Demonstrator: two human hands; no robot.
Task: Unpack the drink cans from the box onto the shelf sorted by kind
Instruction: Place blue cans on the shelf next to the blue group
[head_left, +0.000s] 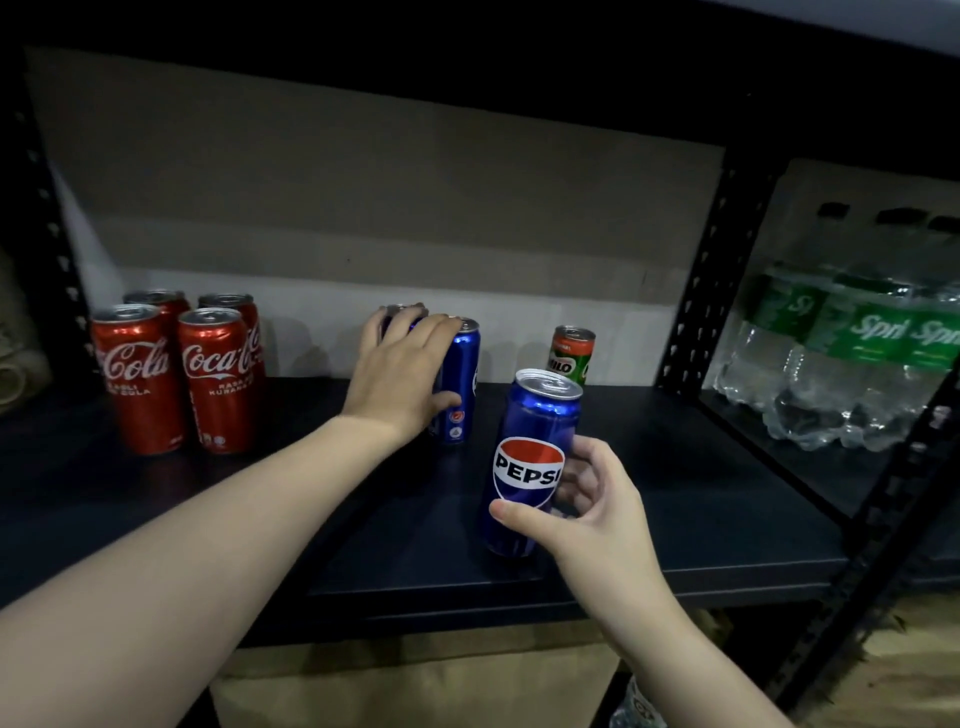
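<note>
Sorting is going on at the shelf (675, 525) right now, and we are busy with the blue cans. We are holding a Pepsi can (535, 462) in our right hand (592, 499), with the thumb low on the front and the fingers curled around the side. The can is standing up straight near the front edge of the shelf, and we cannot tell if its bottom is touching the shelf yet.

Our left hand (402, 374) is reaching farther back and resting flat and spread over the blue cans on the shelf (464, 379), touching them but not squeezing one tight. Four red Coca-Cola cans (182, 369) are standing together on the left side, well apart from the blue ones. One small Milo can (570, 354) is standing alone at the back on the right. The box is not something we can pick out for sure from here.

We think the step in hand is putting this Pepsi with its blue friends. The next move is asking us to slide it back and to the left, just beside the other blue cans, keeping it away from the Milo can, then letting go softly so nothing is tipping over.
</note>
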